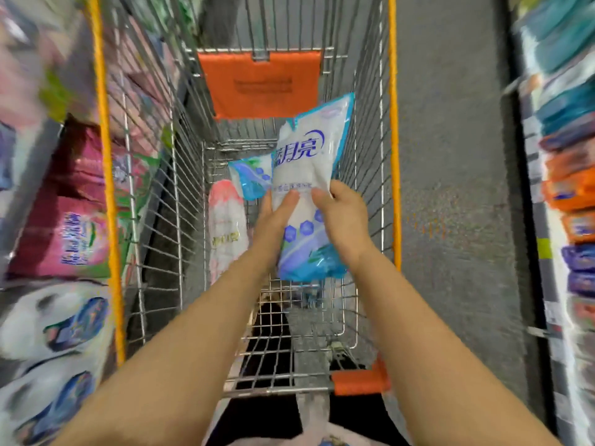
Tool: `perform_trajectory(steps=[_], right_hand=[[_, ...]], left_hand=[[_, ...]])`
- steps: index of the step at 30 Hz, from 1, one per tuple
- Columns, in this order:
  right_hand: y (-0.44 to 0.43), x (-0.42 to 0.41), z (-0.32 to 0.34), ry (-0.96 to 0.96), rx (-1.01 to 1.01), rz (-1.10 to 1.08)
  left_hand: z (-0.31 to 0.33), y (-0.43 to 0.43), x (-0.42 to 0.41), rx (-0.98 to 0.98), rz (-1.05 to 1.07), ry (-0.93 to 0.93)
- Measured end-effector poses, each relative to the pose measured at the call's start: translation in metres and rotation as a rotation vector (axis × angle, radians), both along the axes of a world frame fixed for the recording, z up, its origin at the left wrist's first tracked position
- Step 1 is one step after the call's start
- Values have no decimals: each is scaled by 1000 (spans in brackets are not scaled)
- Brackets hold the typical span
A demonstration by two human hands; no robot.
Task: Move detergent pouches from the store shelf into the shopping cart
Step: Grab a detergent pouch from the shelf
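Between the two hands, over the basket of the shopping cart (394, 156), hangs the detergent pouch (309, 175). The left hand (273, 217) holds its left edge, thumb flat on the front and fingers hidden behind. The right hand (343, 220) grips the right edge, thumb on the front and fingers curled out of sight round the back.

Both hands cover the pouch's middle, and the right wrist hides part of its near corner. Beyond the left hand, a second blue pouch (249, 180) is half covered by the held one. Just left of the left wrist, a pink-and-white pouch (225, 230) lies on the cart floor, its print smeared. Motion blur washes out the shelf packs (64, 236) far to the left and the stacked goods (566, 194) far to the right.

Large blue characters on the held pouch end in 月亮; the first is unclear, and the small line beneath cannot be read.

That pouch is white, glossy and crinkled. It has blue side edges, blue hexagon marks and a blue wave at its near end.
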State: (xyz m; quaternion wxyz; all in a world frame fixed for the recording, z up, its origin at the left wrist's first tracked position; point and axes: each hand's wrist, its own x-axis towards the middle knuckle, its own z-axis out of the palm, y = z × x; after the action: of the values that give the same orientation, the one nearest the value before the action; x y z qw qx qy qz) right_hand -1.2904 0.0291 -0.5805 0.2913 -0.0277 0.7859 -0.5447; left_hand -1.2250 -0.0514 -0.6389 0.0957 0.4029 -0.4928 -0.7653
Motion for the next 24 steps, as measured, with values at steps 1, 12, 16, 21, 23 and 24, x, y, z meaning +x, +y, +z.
perform_trajectory(steps=[1, 12, 16, 21, 23, 24], right_hand=[[4, 1, 11, 17, -38, 3], [56, 37, 199, 615, -167, 371], [51, 78, 253, 660, -343, 452], [31, 165, 317, 616, -638, 575], [24, 209, 343, 590, -736, 638], [19, 233, 355, 583, -783, 673]], left_hand=[[14, 3, 0, -37, 24, 24], [195, 67, 39, -289, 388, 441], [264, 67, 93, -544, 517, 469], [345, 64, 196, -840, 691, 393], [374, 64, 247, -948, 770, 357], [388, 65, 273, -1001, 812, 341]])
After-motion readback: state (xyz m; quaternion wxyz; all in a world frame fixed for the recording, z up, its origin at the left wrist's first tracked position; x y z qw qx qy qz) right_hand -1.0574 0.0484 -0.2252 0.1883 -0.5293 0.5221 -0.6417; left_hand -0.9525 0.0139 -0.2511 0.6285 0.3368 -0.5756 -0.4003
